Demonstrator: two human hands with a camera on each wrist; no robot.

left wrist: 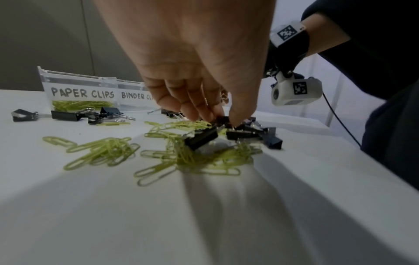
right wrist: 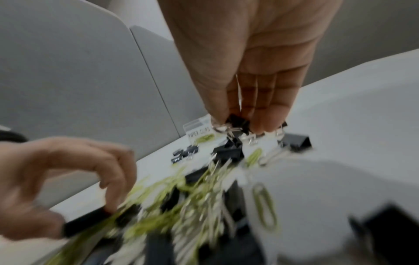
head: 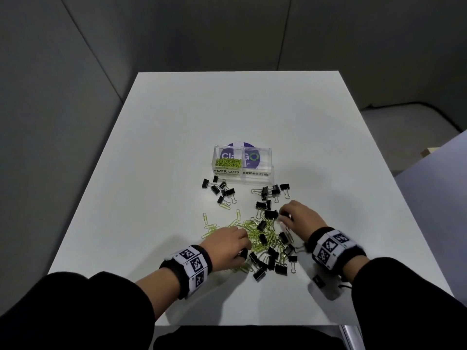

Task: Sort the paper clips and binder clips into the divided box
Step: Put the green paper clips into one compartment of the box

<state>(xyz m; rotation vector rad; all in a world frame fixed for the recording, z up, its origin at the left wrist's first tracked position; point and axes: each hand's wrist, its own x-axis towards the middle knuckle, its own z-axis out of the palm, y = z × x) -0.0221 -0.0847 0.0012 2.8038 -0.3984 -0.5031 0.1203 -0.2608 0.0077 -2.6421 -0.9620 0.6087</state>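
A clear divided box [head: 270,160] stands mid-table, labelled PAPER CLIPS and BINDER CLIPS. Its left half holds green paper clips [head: 227,162]; its right half looks empty. A mixed pile of green paper clips [head: 252,231] and black binder clips [head: 271,256] lies in front of it. My left hand [head: 243,251] is at the pile's left edge, thumb and fingers pinching a black binder clip [left wrist: 223,118]. My right hand [head: 282,215] is at the pile's right side and pinches another black binder clip [right wrist: 238,122] between thumb and fingertips.
Two smaller groups of binder clips lie near the box, one at its front left [head: 222,189] and one at its front right [head: 274,190]. Loose paper clips [head: 209,224] are scattered left of the pile. The white table [head: 177,122] ends just in front of my wrists.
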